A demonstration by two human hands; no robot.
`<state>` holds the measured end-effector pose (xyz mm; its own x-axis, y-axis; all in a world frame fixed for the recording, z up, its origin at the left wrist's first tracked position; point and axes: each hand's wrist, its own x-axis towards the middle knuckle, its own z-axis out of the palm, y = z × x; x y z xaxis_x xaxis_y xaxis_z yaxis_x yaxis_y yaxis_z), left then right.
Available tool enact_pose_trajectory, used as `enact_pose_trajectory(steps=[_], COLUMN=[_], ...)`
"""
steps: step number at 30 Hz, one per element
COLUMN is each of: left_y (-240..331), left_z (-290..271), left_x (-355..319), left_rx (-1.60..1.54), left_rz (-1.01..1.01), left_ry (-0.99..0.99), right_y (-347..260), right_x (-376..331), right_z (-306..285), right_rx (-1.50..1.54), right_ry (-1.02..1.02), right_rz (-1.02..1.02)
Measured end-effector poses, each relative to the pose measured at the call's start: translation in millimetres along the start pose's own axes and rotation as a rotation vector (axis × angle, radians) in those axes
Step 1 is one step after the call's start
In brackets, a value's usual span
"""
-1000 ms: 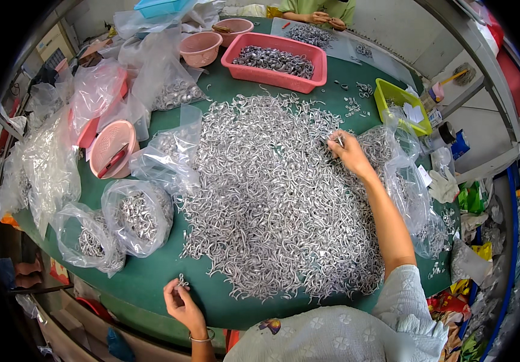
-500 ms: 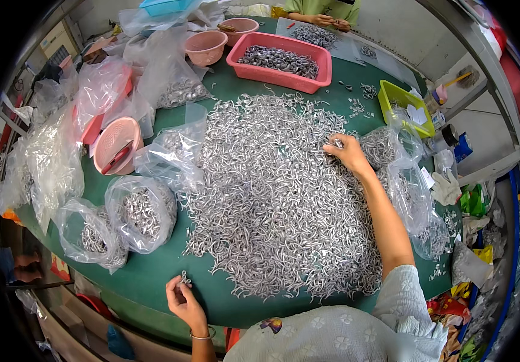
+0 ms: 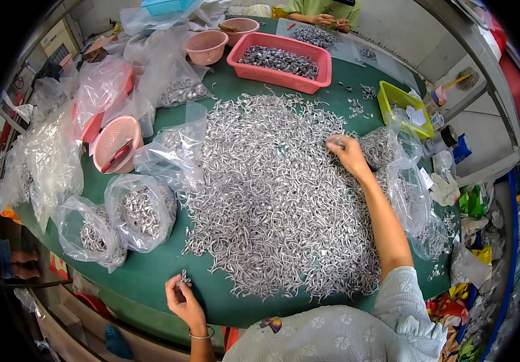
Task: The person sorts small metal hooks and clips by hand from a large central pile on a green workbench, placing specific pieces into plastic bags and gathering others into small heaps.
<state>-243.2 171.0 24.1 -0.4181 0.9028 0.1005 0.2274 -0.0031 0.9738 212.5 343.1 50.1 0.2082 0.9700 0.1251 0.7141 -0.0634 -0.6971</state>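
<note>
Green table [image 3: 145, 286]: silvery curved pieces [image 3: 278, 199] mostly left loose at centre, others apparently bagged in clear bags [image 3: 145, 244], eight o'clock; left hand [image 3: 184, 301], seven, pinching a few; right hand [image 3: 347, 151], two, fingers curled, contents unclear.

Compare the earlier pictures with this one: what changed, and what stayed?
The right hand moved its fingers slightly at the pile of metal pieces; blur hides whether it took or released anything. The left hand still holds a few small pieces. The pink tray and clear bags stayed put.
</note>
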Motion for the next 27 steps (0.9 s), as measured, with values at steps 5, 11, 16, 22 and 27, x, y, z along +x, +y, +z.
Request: enact_pose_trajectory(steps=[5,11,16,22,27], left_y=[2,0,0,-3,-2], left_z=[-1,-2,-1,-2,0], left_x=[0,0,0,0,2], left_rx=[0.006,-0.011,-0.014,-0.033,-0.021], left_rz=[-0.007,-0.008,0.0,-0.005,0.012], left_ry=[-0.019,-0.017,-0.006,-0.006,-0.008], right_y=[-15,-19,-16,-35,-43], right_x=[-3,-2,0,15,73], right_z=[1,-10,-18,-3,21], right_rx=[-0.292,0.287,1.337,1.693,1.106], right_ry=[-0.063,0.001,-0.125,-0.277,-0.216], right_rz=[-0.092,0.17,0.306,0.3,0.304])
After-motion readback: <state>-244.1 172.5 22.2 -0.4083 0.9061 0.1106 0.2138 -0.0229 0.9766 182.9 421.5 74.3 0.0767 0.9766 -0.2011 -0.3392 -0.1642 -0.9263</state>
